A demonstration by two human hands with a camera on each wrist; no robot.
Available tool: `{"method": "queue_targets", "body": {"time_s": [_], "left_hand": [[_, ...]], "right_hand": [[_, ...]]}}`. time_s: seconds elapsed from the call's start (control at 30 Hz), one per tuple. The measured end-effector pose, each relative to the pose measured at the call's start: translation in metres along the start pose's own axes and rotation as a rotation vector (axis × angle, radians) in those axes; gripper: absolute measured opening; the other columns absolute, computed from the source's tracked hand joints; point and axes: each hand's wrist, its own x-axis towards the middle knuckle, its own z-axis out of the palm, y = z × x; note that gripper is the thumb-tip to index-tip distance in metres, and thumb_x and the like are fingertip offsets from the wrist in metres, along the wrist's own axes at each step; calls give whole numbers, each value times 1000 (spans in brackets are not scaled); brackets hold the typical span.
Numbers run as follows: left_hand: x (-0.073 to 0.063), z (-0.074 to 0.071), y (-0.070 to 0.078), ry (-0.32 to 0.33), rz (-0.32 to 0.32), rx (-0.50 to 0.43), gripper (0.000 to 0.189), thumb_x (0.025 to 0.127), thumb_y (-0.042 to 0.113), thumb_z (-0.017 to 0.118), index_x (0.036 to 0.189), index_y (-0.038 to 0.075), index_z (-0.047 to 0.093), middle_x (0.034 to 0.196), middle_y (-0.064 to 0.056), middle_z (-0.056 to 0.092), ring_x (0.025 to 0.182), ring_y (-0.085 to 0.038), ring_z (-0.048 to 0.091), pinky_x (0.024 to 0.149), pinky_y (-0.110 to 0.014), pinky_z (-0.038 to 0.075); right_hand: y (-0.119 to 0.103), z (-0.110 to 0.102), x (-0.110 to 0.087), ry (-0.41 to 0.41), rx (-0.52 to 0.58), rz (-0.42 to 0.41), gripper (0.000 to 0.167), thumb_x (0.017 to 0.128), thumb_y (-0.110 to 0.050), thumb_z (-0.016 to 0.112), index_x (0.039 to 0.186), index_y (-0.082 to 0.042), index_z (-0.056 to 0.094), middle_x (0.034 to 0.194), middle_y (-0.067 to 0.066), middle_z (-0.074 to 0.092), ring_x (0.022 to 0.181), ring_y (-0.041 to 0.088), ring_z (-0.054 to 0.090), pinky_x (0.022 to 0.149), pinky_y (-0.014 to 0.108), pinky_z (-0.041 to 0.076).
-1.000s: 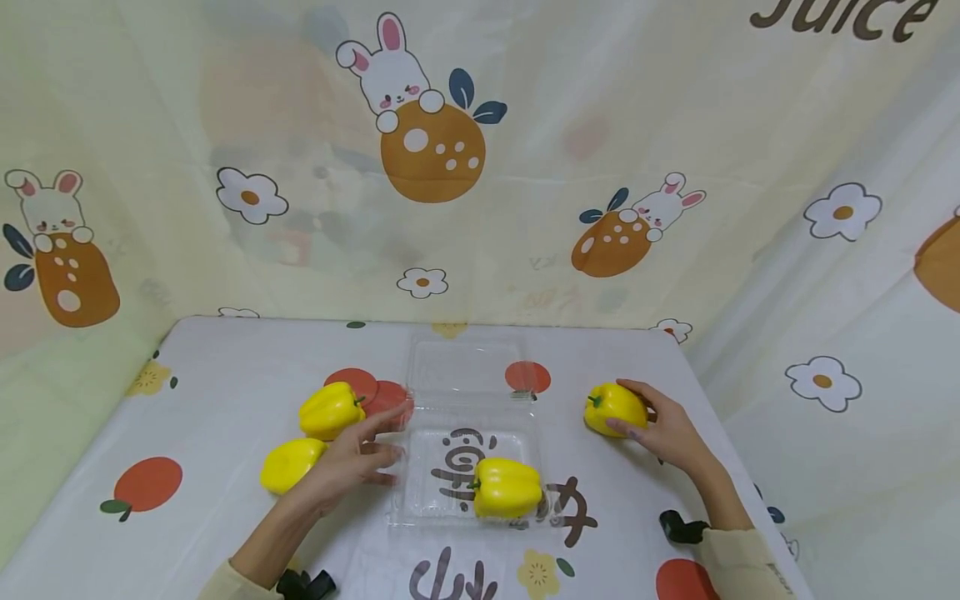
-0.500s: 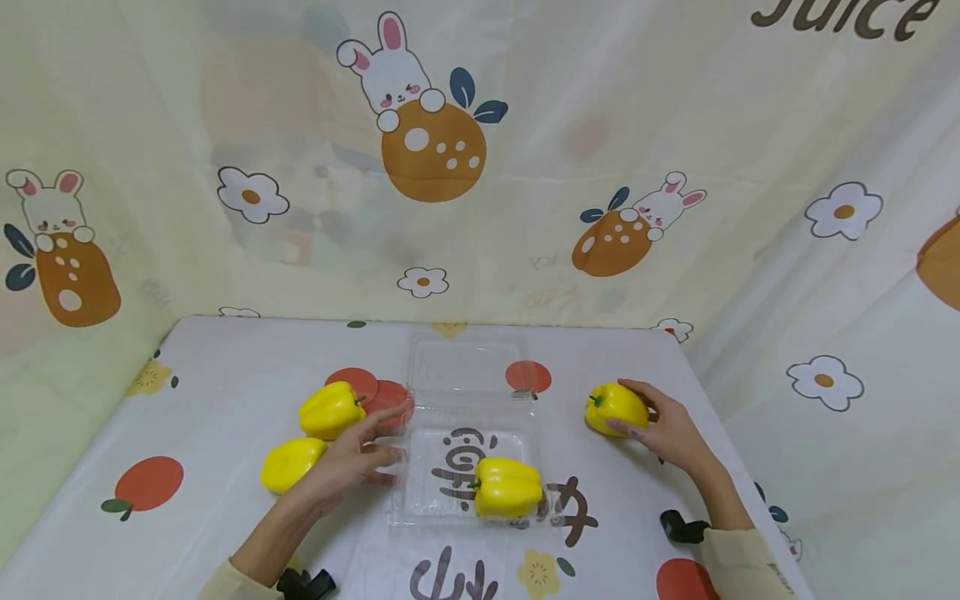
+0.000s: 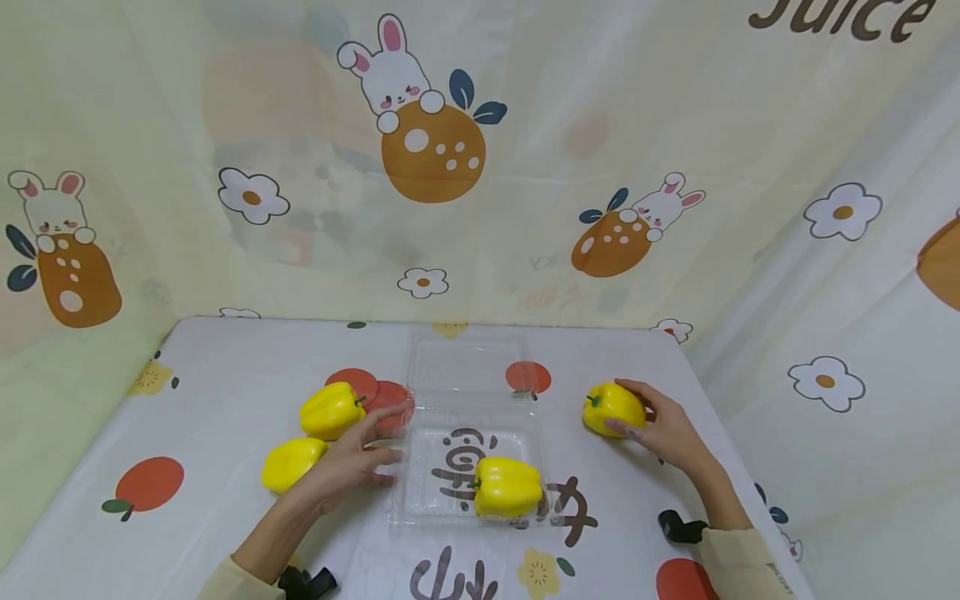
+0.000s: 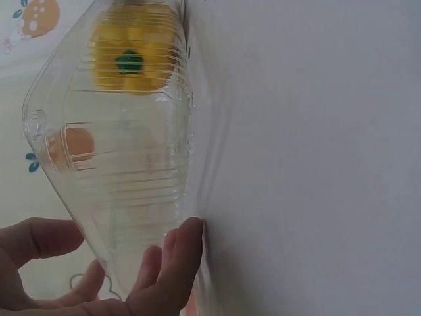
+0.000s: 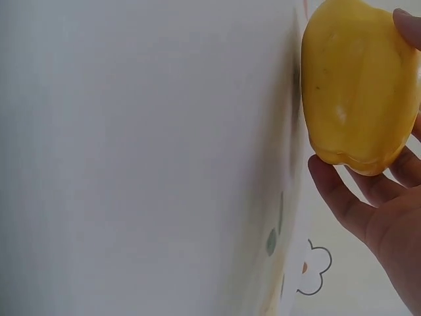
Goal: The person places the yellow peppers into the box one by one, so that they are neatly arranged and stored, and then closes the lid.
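In the head view a yellow bell pepper lies on the table at right. My right hand grips it, thumb on the near side and fingers behind, as the right wrist view also shows. A clear plastic clamshell box stands mid-table with its lid laid back. Inside its right part sits another yellow bell pepper, its green stem facing the left wrist camera. My left hand is at the box's left side, fingers spread and fairly straight along the wall. Whether they press it I cannot tell.
Left of the box lie two more yellow peppers, one farther back and one nearer, partly behind the left forearm. The printed cloth covers the table, and a hanging curtain closes off the back and sides.
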Motion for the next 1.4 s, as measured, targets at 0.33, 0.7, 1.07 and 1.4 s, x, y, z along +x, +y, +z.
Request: {"method": "queue_targets", "body": {"time_s": [0.33,0.7,1.07,1.4], "left_hand": [[1,0,0,-4,-3,-3,66,102,4,62,161,22,42,162,-26,43,132,-38,57,92,-45,65],[0,1,1,26,-30,-13,64,102,3,61,160,25,44,158,-25,46,125,-36,59,91,-45,65],[1,2,0,30,-41,-21,64,101,4,61,159,28,44,157,-24,46,122,-34,58,90,-43,65],[1,4,-1,49,-49,-18,63,101,5,62,158,28,45,155,-24,47,118,-34,60,89,-43,65]], "right_hand": [[-17,-1,-1,-5,15,-50,73,94,-42,80,155,-13,51,157,17,55,137,39,54,111,63,52],[-54,2,-6,-12,47,-140,67,93,-34,82,151,-15,55,153,12,60,133,33,59,110,52,56],[-82,8,-12,-26,42,-195,69,90,-35,85,151,-17,57,151,7,62,129,28,62,105,34,58],[-102,17,-16,-44,65,-257,65,91,-34,84,149,-16,59,148,6,65,122,24,64,102,31,57]]}}
